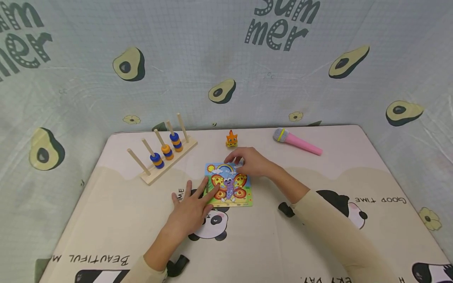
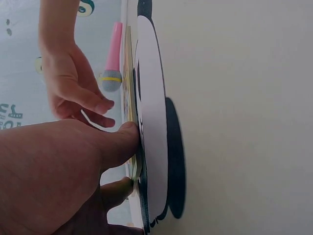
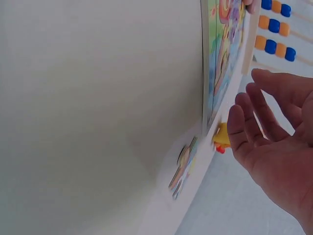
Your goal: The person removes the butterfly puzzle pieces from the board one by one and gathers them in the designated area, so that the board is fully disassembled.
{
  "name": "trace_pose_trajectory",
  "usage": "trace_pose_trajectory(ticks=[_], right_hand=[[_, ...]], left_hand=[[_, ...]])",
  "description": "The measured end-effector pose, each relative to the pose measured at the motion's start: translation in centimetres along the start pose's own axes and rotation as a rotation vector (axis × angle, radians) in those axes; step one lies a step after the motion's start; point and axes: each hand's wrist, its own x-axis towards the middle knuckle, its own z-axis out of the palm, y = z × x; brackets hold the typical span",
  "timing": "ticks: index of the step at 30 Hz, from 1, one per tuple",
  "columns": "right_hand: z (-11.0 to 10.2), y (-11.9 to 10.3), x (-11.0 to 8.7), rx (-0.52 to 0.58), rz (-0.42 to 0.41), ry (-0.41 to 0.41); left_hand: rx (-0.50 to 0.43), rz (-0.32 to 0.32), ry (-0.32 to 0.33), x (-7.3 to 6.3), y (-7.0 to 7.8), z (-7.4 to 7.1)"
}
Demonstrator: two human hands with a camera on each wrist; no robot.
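Observation:
A square butterfly picture puzzle (image 1: 229, 186) with a sun and rainbow lies flat mid-table. My left hand (image 1: 191, 212) spreads its fingers over the puzzle's left side, its fingertips resting on the picture. Over the upper right corner hovers my right hand (image 1: 253, 162), fingers loosely bent. From the right wrist view, nothing sits between the thumb and fingers of the right hand (image 3: 279, 117). Small flat printed pieces (image 3: 183, 169) lie on the table beyond the puzzle's edge in that view; in the head view they are hidden.
A wooden peg stand (image 1: 170, 161) with blue and orange beads stands back left. Behind the puzzle is a small orange and yellow toy figure (image 1: 231, 139). A pink toy microphone (image 1: 299, 142) lies back right. A printed curtain (image 1: 177, 78) hangs behind the table.

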Motion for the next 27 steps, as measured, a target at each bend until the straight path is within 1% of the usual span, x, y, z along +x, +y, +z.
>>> trace_pose_trajectory(ticks=[3, 9, 15, 22, 27], right_hand=[[0.3, -0.5, 0.5, -0.032, -0.001, -0.029], [0.9, -1.3, 1.4, -0.109, 0.027, -0.079], [1.2, -1.7, 2.1, -0.178, 0.021, -0.110], [1.5, -1.7, 2.4, -0.182, 0.033, -0.130], [1.5, -1.6, 2.6, -0.187, 0.037, -0.133]], left_hand=[[0.000, 0.002, 0.003, 0.0, -0.1, 0.1], [0.005, 0.010, 0.009, 0.0, -0.1, 0.0], [0.017, 0.019, 0.022, 0.0, -0.1, 0.0], [0.028, 0.025, 0.025, -0.1, 0.0, 0.0], [0.013, 0.016, 0.024, -0.1, 0.0, 0.0]])
